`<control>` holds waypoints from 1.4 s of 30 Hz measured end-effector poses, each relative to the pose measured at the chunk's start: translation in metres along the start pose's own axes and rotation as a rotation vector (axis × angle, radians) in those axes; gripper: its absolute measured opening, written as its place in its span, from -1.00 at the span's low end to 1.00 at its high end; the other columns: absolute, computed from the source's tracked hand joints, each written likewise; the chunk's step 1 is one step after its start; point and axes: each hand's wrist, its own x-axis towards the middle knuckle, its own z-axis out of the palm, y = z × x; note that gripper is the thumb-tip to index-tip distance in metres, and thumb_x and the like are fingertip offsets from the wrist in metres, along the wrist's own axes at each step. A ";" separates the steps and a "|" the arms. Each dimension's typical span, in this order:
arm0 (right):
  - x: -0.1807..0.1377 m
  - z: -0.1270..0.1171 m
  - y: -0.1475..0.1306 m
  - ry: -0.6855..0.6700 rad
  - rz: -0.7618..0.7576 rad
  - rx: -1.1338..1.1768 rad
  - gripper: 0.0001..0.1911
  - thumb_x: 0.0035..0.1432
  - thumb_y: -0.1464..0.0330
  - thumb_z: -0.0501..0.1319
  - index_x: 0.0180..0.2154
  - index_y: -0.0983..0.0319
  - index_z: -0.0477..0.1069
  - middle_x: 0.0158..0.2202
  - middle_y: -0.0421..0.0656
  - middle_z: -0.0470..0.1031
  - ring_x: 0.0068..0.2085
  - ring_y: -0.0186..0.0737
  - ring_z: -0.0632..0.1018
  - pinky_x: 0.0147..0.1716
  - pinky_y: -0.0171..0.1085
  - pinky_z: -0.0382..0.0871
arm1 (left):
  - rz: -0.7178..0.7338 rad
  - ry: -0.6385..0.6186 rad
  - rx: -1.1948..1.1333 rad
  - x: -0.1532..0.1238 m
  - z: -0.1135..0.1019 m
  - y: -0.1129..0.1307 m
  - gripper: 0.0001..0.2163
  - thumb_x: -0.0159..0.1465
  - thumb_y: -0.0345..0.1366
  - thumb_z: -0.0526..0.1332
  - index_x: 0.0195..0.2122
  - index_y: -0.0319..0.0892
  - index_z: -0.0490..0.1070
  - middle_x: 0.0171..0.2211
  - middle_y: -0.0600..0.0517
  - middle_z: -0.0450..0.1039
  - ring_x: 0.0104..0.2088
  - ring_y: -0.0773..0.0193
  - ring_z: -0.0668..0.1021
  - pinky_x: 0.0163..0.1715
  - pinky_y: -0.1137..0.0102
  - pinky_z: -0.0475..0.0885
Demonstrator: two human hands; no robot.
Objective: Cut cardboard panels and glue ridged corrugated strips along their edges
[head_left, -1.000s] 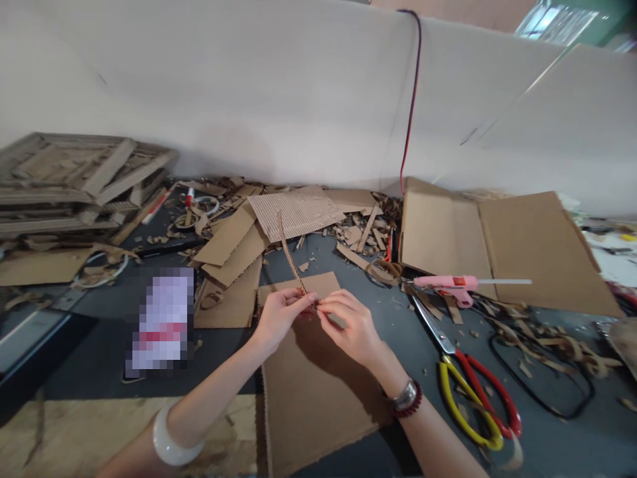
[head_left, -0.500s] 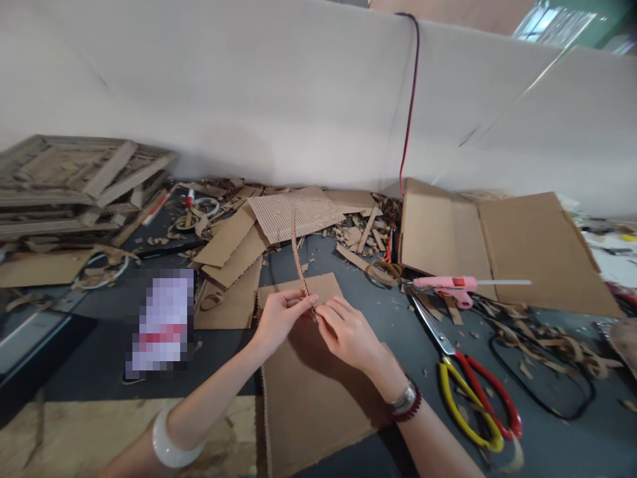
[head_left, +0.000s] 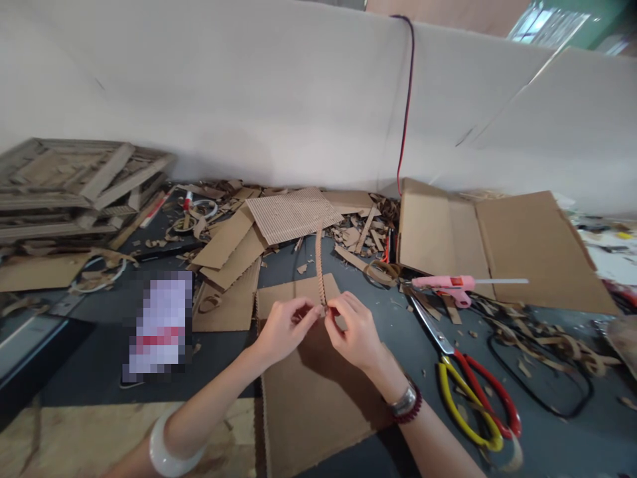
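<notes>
A narrow strip of corrugated cardboard [head_left: 320,265] rises away from my fingertips, its ridged edge showing. My right hand [head_left: 352,328] pinches its near end between thumb and forefinger. Close against it, my left hand [head_left: 287,330] also has thumb and forefinger pressed together at that same end; the tip of the strip is mostly hidden by the fingers. Under both hands lies a flat cardboard sheet [head_left: 318,411] on the dark table.
To the right are scissors [head_left: 448,352] with red and yellow handles, a pink glue gun [head_left: 448,284] and a folded cardboard piece [head_left: 542,252]. Cardboard scraps and a ridged sheet [head_left: 293,214] lie behind. A blurred phone [head_left: 159,325] and stacked cardboard frames [head_left: 74,186] are left.
The strip has swung to the right and stands more upright. My right hand has shifted slightly right, and both hands' fingertips now meet at its lower end.
</notes>
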 end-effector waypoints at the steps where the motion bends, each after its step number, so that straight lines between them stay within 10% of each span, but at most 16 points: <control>1: 0.000 0.000 0.000 -0.003 -0.002 -0.012 -0.84 0.08 0.54 -0.02 -0.47 0.20 0.17 -0.53 -0.16 0.30 -0.43 -0.23 0.31 -0.45 -0.29 0.20 | 0.056 -0.008 0.091 0.000 -0.001 0.000 -0.81 0.17 -0.19 0.12 -0.45 -0.18 0.42 -0.59 0.07 0.43 -0.58 0.35 0.45 -0.55 0.52 0.32; 19: -0.003 0.011 0.001 -0.140 0.020 -0.048 -0.83 0.06 0.58 -0.04 -0.47 0.23 0.20 -0.49 -0.13 0.33 -0.39 -0.20 0.32 -0.43 -0.27 0.23 | 0.246 -0.095 0.647 0.000 -0.004 -0.007 -0.82 0.25 -0.38 -0.04 -0.45 -0.18 0.27 -0.57 0.06 0.36 -0.54 0.30 0.43 -0.53 0.45 0.23; 42: -0.005 0.018 0.001 -0.199 0.081 0.085 -0.82 -0.01 0.61 -0.03 -0.45 0.24 0.20 -0.46 -0.12 0.32 -0.38 -0.20 0.34 -0.42 -0.27 0.25 | 0.210 -0.052 0.635 0.002 -0.003 -0.012 -0.76 0.14 -0.45 0.03 -0.67 -0.21 0.19 -0.71 0.18 0.11 -0.65 0.44 0.20 -0.62 0.50 0.04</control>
